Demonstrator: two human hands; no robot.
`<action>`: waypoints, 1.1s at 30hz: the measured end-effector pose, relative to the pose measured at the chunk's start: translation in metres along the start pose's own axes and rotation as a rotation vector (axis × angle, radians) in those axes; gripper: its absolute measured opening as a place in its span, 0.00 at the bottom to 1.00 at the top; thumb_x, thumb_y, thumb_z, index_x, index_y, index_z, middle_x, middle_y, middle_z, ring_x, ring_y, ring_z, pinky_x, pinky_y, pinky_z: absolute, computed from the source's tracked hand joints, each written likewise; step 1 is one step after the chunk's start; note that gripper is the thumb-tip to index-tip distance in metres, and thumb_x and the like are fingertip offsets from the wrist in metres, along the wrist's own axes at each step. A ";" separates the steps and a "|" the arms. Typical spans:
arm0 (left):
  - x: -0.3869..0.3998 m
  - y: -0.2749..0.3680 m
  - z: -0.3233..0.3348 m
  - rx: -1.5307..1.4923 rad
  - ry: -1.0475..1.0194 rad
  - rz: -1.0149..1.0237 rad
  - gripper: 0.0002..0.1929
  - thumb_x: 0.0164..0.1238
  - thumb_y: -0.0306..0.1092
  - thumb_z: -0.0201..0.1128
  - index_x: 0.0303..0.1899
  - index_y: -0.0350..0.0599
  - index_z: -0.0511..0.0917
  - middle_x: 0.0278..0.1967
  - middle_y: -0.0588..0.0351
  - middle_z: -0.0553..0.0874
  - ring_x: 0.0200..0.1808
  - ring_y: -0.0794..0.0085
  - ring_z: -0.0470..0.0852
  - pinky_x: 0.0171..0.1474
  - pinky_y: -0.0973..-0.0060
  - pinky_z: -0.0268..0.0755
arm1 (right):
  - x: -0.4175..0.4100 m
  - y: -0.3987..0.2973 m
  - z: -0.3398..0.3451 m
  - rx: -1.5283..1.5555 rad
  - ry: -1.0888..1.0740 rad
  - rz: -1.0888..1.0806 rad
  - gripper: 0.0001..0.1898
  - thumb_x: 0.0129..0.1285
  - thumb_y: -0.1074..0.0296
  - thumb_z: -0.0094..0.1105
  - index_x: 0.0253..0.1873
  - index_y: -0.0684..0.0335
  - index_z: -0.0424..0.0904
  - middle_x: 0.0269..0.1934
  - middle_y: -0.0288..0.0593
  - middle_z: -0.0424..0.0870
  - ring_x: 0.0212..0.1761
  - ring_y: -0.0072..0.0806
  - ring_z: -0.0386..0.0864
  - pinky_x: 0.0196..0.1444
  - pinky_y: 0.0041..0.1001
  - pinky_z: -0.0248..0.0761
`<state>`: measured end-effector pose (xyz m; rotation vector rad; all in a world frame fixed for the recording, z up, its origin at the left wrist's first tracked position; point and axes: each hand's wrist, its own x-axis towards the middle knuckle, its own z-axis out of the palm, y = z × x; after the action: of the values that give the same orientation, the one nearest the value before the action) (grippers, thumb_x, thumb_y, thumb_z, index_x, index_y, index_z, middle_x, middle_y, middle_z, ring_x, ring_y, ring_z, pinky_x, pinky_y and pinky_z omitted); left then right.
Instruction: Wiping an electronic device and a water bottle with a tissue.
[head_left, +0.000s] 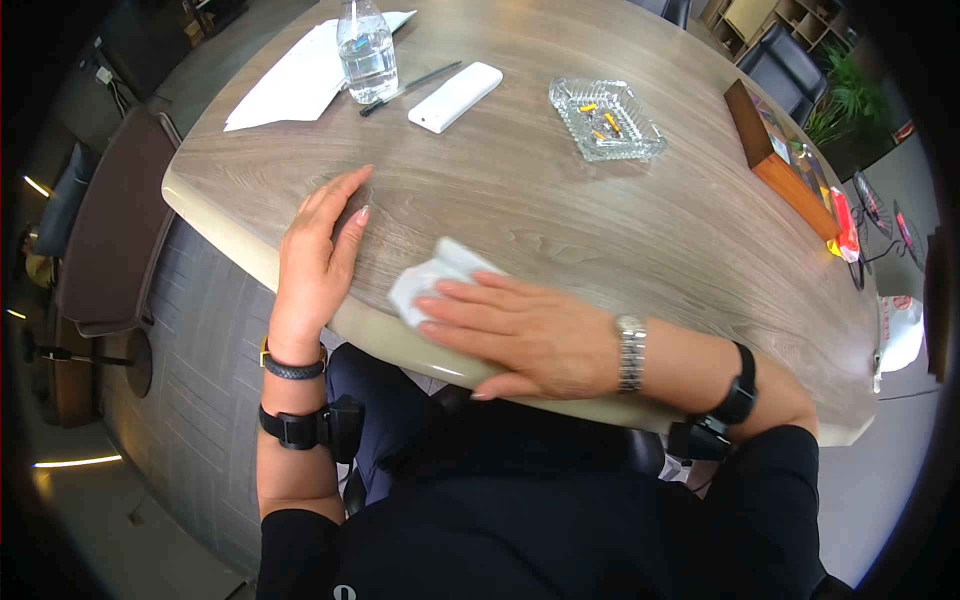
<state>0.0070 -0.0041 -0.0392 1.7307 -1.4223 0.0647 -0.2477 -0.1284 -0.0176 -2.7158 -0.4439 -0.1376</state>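
My right hand (517, 330) lies flat with its fingers over a folded white tissue (450, 266), pressed on the wooden table (525, 202) close to its pale rounded edge. The picture of this hand is slightly blurred. To its left, my left hand (322, 247) rests its side on the tabletop with thumb and fingers apart, holding nothing. Beyond the hands lie a white rectangular device (456, 97), a black pen (411, 88) and a glass ashtray (606, 120) with several cigarette butts in it.
A clear bottle with water (367, 60) stands beside white paper sheets (289, 82) at the back left. Toward the right edge are a wooden box (787, 172) and a red and yellow packet (845, 225). A brown chair (116, 225) stands left of the table.
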 end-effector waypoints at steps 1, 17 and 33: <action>-0.002 0.001 -0.001 0.041 -0.004 0.015 0.18 0.77 0.28 0.62 0.65 0.44 0.80 0.58 0.43 0.86 0.60 0.49 0.83 0.64 0.62 0.75 | -0.013 0.000 -0.005 0.001 -0.039 0.093 0.38 0.78 0.40 0.50 0.81 0.62 0.60 0.84 0.51 0.57 0.87 0.44 0.51 0.87 0.46 0.43; -0.003 -0.007 0.002 -0.086 0.026 -0.030 0.19 0.76 0.24 0.61 0.66 0.43 0.80 0.56 0.42 0.86 0.59 0.54 0.84 0.64 0.64 0.75 | 0.045 0.025 0.009 -0.153 0.071 0.122 0.36 0.79 0.43 0.51 0.82 0.58 0.59 0.85 0.50 0.54 0.87 0.46 0.49 0.86 0.49 0.43; -0.001 -0.003 -0.002 -0.061 -0.023 -0.041 0.20 0.75 0.24 0.63 0.65 0.42 0.82 0.59 0.44 0.86 0.62 0.58 0.84 0.67 0.67 0.73 | -0.100 0.020 -0.040 -0.198 0.133 0.680 0.33 0.78 0.56 0.56 0.82 0.60 0.60 0.83 0.52 0.59 0.86 0.46 0.52 0.87 0.42 0.43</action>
<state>0.0100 -0.0027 -0.0402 1.7153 -1.3908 -0.0210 -0.3375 -0.1900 -0.0031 -2.8559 0.5602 -0.1774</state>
